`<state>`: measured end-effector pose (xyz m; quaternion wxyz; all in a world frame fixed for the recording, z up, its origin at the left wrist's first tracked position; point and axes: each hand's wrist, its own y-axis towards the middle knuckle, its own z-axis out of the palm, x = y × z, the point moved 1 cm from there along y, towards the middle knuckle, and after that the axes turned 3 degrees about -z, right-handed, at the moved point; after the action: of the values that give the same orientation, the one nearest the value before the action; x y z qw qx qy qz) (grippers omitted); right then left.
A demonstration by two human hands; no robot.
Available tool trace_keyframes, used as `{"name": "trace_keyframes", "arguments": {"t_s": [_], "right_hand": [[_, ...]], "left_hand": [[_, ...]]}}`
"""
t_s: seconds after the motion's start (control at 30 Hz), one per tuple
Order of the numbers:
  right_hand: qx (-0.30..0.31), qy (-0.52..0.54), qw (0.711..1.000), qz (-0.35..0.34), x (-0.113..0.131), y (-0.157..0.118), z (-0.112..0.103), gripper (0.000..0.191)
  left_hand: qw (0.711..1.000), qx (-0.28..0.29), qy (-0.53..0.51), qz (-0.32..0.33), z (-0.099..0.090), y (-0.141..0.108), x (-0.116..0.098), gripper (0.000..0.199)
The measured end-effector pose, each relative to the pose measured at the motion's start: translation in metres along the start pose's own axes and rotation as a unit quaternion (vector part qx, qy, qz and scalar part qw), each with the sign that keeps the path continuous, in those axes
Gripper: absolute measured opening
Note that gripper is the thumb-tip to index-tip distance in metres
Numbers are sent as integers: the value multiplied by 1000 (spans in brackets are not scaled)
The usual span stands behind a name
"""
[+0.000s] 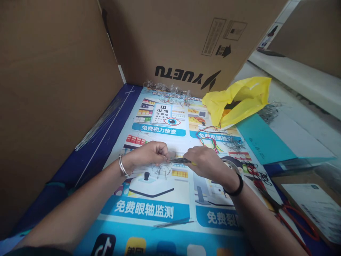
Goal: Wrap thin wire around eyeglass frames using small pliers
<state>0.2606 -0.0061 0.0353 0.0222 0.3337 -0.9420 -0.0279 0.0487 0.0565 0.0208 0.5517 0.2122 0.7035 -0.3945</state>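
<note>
- Left hand pinches thin wirework, its strands spread just below the fingertips.
- Right hand, farther from the wirework, grips pliers whose long axis points leftward to the pinch.

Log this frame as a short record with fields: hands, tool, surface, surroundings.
left hand: the left hand pinches a thin wire piece
right hand: the right hand grips pliers
tool position: tips pointing at the left fingertips
surface: printed sheet
far edge: tangled wire cluster by the cardboard panel
left side: loose straight wires
right side: yellow bag, scissors
unclear: exact contact between pliers and wire
</note>
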Motion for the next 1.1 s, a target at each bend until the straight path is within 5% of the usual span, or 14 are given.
{"name": "trace_keyframes", "arguments": {"t_s": [0.4,0.67,1.1], "right_hand": [[-14,24,998,52,-4,3,1,15],[-153,137,964,169,10,10,18,31],[-136,82,969,189,35,18,28,32]], "left_hand": [[996,-60,-60,-2,4,4,7,11],[976,-174,-133,-6,17,4,5,13],[958,-184,-218,-18,30,4,8,10]]}}
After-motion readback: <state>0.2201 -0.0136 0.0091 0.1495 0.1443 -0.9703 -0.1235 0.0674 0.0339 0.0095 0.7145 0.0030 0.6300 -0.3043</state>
